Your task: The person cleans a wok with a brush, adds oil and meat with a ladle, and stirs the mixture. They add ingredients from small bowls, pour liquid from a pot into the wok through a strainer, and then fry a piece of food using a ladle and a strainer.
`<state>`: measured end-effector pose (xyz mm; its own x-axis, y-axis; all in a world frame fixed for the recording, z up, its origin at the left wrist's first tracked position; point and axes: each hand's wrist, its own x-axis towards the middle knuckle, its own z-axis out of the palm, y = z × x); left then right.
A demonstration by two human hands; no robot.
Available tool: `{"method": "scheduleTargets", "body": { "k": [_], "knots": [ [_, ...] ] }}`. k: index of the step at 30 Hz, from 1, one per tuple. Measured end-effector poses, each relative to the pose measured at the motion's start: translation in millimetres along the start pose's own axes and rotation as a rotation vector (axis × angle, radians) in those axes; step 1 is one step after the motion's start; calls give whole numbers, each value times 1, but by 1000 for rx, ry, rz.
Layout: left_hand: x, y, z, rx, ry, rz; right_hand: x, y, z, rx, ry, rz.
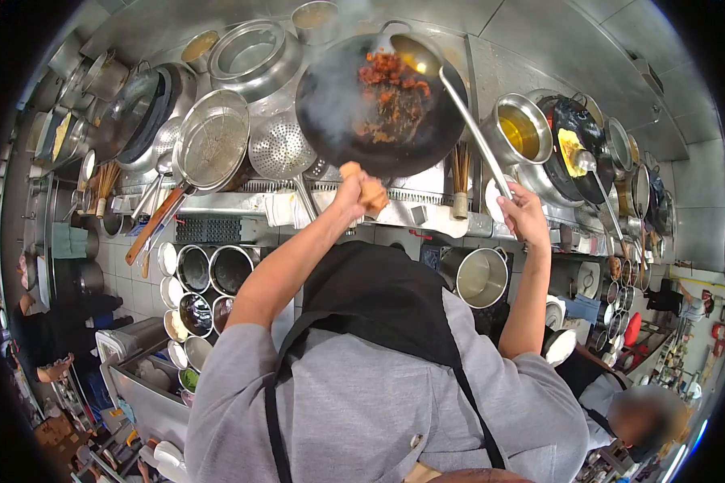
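A black wok [314, 121] sits on the range, with red-brown chunks of food [385, 72] at its far side and smoke rising from it. My left hand [348, 197] is closed around a folded tan cloth [372, 195] at the wok's near edge. Whether a handle lies under that cloth is hidden. To the right, my right hand [525, 216] grips the end of a long-handled ladle [471, 121]. The ladle's bowl, with some yellow liquid in it, hangs over the wok's far right side.
A perforated skimmer [282, 146] and wire strainers [212, 137] lie left of the wok. On the right stand a pot of yellow oil [520, 133], a bamboo brush [460, 181] and another wok with yellow food [572, 151]. Co-workers [620, 410] stand at both sides.
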<state>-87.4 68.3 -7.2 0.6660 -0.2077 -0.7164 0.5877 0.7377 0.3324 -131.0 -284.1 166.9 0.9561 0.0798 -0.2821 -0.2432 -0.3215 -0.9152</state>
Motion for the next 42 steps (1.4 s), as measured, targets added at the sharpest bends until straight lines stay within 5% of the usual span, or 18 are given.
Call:
{"method": "scheduleTargets", "body": {
  "k": [3,9,12,15,17,19,21,24,27,29,30,33,34,35,37,40,41,42],
  "knots": [
    [61,20,3,-12,-195,-77,18,9,10,120,55,3],
    [69,31,50,91,11,90,87,71,112,-37,280,30],
    [79,50,55,69,1,-26,59,70,112,104,19,208],
    [101,52,53,95,98,-36,28,85,91,-599,283,-404],
    [56,58,68,131,94,-147,-1,43,33,-572,105,-360],
    [-5,62,89,133,139,-199,-41,-44,-17,-508,-127,97],
    [-31,68,90,215,101,-174,-50,-78,-30,-599,-226,244],
    [-1,49,43,205,43,-103,-2,-11,-3,-934,-127,-160],
    [34,3,-33,120,-35,49,26,36,23,-550,-38,-181],
    [19,-3,-36,35,-1,-94,9,35,27,-65,-86,121],
    [16,-3,-32,52,-20,-114,-1,41,39,-3,15,69],
    [60,18,-38,-103,-670,-199,-5,38,56,116,-79,59],
    [-2,36,24,57,-301,-137,-9,21,59,160,-68,50],
    [-11,45,47,20,-238,-133,-7,0,59,201,-56,33],
    [-16,64,59,32,-319,-204,-2,-31,53,277,-42,80],
    [-47,53,70,24,-173,-45,1,-29,48,157,64,52],
    [-5,34,20,-21,-510,-54,0,-22,49,64,109,37],
    [-65,-1,53,73,37,251,3,-14,50,-27,152,16]
  ]
}}
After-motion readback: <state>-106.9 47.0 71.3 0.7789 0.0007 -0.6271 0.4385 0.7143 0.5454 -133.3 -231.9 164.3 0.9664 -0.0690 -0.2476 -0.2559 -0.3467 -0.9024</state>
